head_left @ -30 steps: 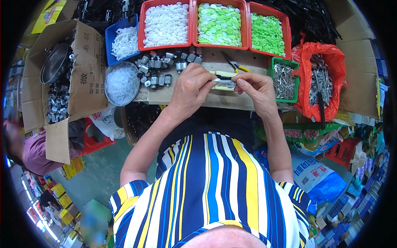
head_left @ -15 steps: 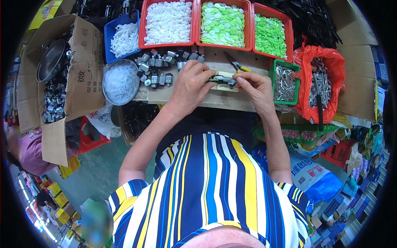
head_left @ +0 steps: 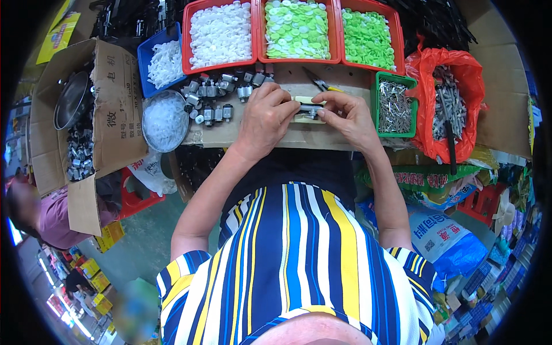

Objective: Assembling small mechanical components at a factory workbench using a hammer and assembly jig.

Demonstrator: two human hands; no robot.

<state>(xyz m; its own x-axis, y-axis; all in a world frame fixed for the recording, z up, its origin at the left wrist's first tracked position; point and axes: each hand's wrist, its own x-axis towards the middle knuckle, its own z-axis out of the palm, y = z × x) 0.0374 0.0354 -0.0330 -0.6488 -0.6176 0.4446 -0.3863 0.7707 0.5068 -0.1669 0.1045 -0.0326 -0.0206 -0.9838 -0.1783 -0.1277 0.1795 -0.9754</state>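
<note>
Over the work board [head_left: 230, 137], my two hands meet at a small black part with a grey metal piece [head_left: 311, 109]. My left hand [head_left: 264, 122] grips its left end, thumb and fingers closed. At the other end, the thumb and index finger of my right hand [head_left: 351, 119] pinch the part. Beneath it lies a pale yellow block [head_left: 303, 100], partly covered by the hands. Just behind my right hand are pliers with yellow handles [head_left: 322, 84]. Several small silver motors [head_left: 211, 113] are spread left of my left hand.
Red trays of white pieces [head_left: 221, 65] and green discs [head_left: 300, 61] line the back. A green tray of metal pins [head_left: 397, 135] and a red bag [head_left: 424, 64] stand at right. At left are a bowl of clear pieces [head_left: 165, 122], a carton [head_left: 119, 112] and a person [head_left: 54, 215].
The black part has turned between my hands, and its grey metal piece now shows. My right fingers have shifted their pinch slightly left. The whole view has moved a little.
</note>
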